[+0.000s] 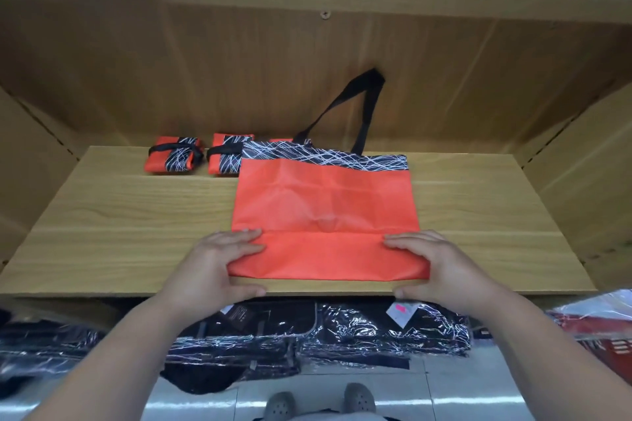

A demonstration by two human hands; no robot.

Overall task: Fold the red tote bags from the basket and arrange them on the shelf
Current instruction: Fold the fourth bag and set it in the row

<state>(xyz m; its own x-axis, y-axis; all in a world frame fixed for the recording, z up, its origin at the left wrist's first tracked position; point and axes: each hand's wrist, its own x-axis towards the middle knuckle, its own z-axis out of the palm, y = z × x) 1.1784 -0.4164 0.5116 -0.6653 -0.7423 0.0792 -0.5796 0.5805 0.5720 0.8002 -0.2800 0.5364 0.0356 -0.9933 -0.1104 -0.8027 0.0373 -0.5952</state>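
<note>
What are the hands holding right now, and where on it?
The red tote bag, at the ends of its folded-up bottom strip: left hand on the left end, right hand on the right, fingers flat on top, pressing rather than gripping.

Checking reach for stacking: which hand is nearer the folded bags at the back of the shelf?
Left. The left hand lies in front of the folded bags; the right hand is farther right.

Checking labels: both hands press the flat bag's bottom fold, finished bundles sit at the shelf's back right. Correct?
No: head view shows the finished bundles at the shelf's back left. Left hand and right hand do press the bag's bottom fold.
</note>
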